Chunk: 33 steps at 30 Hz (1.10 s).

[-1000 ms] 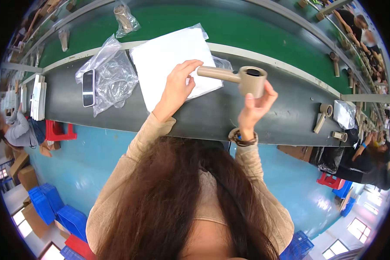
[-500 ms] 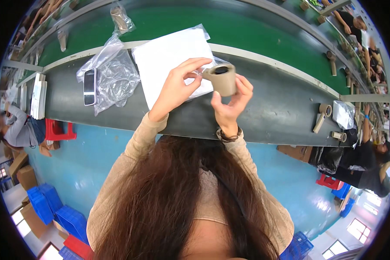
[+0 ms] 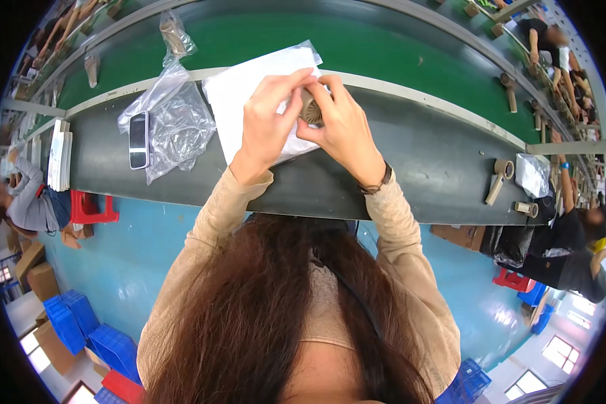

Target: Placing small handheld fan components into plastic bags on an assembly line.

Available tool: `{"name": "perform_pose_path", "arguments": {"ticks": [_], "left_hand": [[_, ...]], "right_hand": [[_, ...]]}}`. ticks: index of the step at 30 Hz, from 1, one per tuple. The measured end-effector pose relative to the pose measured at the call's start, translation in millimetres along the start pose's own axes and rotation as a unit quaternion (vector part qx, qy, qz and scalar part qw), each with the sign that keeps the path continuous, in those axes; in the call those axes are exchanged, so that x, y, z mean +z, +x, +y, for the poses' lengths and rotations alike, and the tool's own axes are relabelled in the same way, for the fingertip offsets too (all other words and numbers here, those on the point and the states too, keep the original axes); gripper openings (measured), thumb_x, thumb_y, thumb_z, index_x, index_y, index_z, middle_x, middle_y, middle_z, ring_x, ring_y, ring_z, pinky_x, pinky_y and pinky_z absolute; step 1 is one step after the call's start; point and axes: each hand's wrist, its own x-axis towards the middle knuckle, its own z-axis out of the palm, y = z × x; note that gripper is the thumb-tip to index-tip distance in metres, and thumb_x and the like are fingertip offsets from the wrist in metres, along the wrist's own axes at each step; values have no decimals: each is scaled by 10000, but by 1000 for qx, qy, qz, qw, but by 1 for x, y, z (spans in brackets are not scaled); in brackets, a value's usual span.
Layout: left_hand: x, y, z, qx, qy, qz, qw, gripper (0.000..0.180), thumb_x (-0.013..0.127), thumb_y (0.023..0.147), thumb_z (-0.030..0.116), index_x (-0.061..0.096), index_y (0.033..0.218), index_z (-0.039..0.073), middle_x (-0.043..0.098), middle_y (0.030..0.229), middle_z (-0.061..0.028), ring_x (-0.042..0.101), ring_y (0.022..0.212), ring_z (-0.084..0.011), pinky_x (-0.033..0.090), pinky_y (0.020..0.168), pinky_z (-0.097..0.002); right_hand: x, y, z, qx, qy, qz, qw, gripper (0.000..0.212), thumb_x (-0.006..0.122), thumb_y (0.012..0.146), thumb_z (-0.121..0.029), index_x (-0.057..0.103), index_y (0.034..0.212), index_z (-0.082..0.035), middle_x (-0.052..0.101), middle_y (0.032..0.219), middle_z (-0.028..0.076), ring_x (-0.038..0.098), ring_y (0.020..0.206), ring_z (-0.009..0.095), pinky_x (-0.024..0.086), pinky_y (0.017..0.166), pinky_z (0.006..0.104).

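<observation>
Both hands meet over the white sheet, around a tan hair dryer barrel (image 3: 310, 112), a short round body with a ribbed end facing me. My right hand (image 3: 343, 124) grips it from the right, with the thumb low and the fingers curled over the top. My left hand (image 3: 268, 116) is closed against its left side, fingertips pressed together near its upper edge. The fingers cover much of the barrel, and any handle is hidden. Under the hands lies the white sheet (image 3: 225, 94) in clear plastic, on the dark work surface (image 3: 411, 155).
Left of the sheet lie a crumpled clear bag (image 3: 182, 135) and a phone (image 3: 139, 140). A bagged tan dryer (image 3: 175, 37) rests on the green belt (image 3: 262, 34). More tan dryer parts (image 3: 497, 180) and a plastic bag (image 3: 532, 176) sit at right. People work on both sides.
The barrel has moved left and turned, so its ribbed end faces me. My right hand has come left and up around it, and my left fingers have closed in.
</observation>
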Motion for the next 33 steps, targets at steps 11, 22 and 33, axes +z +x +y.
{"name": "perform_pose_path", "arguments": {"ticks": [11, 22, 33], "left_hand": [[3, 12, -38, 15, -6, 62, 998, 266, 632, 822, -54, 660, 1073, 30, 693, 975, -109, 690, 870, -220, 577, 772, -298], [3, 15, -58, -90, 34, -6, 995, 213, 630, 815, -46, 632, 1022, 4, 688, 943, -128, 693, 870, -221, 575, 781, -300], [22, 28, -52, -70, -72, 86, 991, 278, 694, 815, 44, 630, 1083, 5, 669, 947, -72, 654, 874, -162, 524, 778, -280]], "right_hand": [[-1, 16, 30, 0, -43, -81, 996, 566, 782, 725, -346, 571, 1168, -64, 535, 1050, 133, 610, 848, 321, 515, 733, 400], [-35, 58, 83, -104, -15, -320, 941, 82, 614, 905, -155, 648, 904, -80, 573, 818, 57, 588, 773, 231, 450, 680, 349], [-8, 55, 103, 77, 147, 143, 976, 102, 450, 1014, -100, 481, 1012, -2, 663, 845, 77, 628, 768, 121, 526, 722, 249]]}}
